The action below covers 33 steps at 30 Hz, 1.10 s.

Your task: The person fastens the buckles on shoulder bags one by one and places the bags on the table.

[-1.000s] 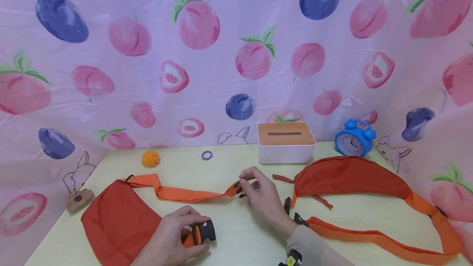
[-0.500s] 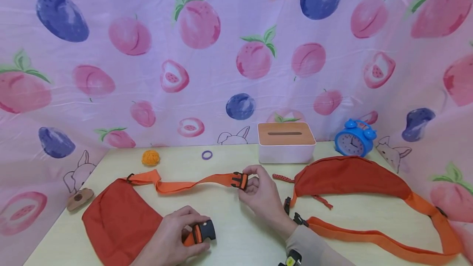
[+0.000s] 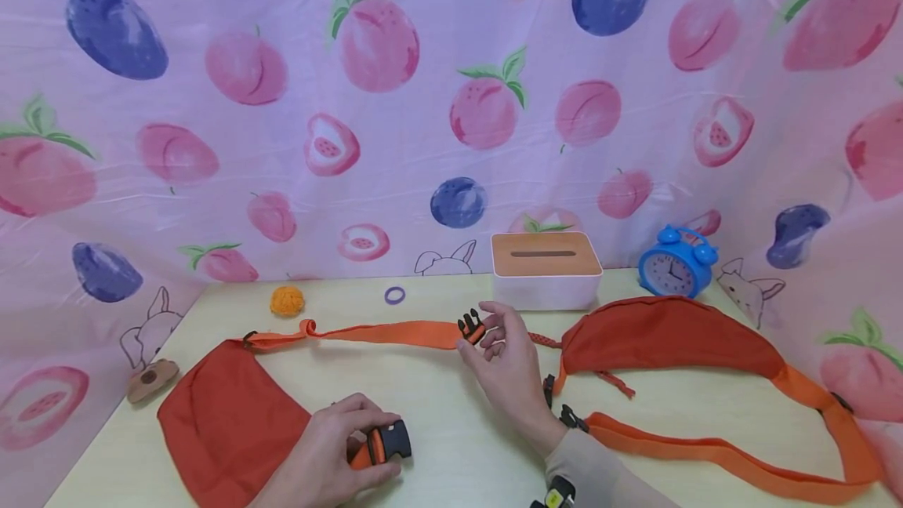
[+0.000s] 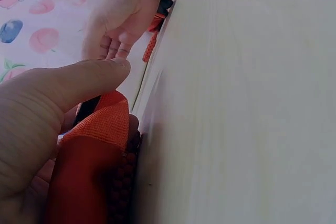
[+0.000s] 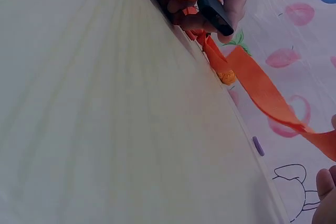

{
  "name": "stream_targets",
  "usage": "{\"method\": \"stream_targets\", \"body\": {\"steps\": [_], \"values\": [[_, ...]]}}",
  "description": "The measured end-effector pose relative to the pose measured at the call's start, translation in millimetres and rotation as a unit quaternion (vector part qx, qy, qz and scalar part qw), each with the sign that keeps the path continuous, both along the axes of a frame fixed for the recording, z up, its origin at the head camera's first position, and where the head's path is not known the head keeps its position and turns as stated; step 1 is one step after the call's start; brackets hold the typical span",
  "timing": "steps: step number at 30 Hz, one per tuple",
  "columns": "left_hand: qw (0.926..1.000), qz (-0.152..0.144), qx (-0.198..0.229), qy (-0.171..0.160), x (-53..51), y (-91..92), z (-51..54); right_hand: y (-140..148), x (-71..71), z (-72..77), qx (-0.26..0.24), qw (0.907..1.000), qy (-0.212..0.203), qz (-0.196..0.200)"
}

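A red waist bag (image 3: 226, 422) with an orange strap (image 3: 402, 333) lies at the left of the table in the head view. My left hand (image 3: 328, 445) rests by the bag's near edge and grips the black socket half of the buckle (image 3: 397, 439); in the right wrist view this socket half (image 5: 212, 11) sticks out past the thumb. My right hand (image 3: 511, 371) pinches the prong half of the buckle (image 3: 471, 326) at the strap's far end, prongs pointing up. The strap is stretched between bag and right hand, with a curl near the bag. The two buckle halves are apart.
A second red waist bag (image 3: 670, 335) lies on the right, its orange strap (image 3: 712, 453) looped in front. Behind stand a tissue box (image 3: 546, 288) and a blue alarm clock (image 3: 676, 269). A purple ring (image 3: 395, 295), an orange ball (image 3: 287, 301) and a brown object (image 3: 152, 381) lie about.
My right hand has turned the prong half from lying sideways to prongs up and moved slightly right and up. The strap has straightened and lifted. The left hand keeps its place.
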<state>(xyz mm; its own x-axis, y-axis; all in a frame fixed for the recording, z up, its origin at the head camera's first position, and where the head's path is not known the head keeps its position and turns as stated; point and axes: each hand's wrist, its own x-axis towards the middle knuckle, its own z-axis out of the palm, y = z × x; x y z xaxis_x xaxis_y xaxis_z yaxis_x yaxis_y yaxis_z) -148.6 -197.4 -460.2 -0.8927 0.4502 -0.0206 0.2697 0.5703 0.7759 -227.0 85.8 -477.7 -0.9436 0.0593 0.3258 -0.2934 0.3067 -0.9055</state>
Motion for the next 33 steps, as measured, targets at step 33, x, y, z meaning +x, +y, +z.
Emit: {"method": "stream_targets", "body": {"steps": [33], "values": [[0.9993,0.001,-0.021,0.030,1.9,0.8,-1.2,3.0,0.8,-2.0,-0.008,0.9990,0.028,-0.033]]}}
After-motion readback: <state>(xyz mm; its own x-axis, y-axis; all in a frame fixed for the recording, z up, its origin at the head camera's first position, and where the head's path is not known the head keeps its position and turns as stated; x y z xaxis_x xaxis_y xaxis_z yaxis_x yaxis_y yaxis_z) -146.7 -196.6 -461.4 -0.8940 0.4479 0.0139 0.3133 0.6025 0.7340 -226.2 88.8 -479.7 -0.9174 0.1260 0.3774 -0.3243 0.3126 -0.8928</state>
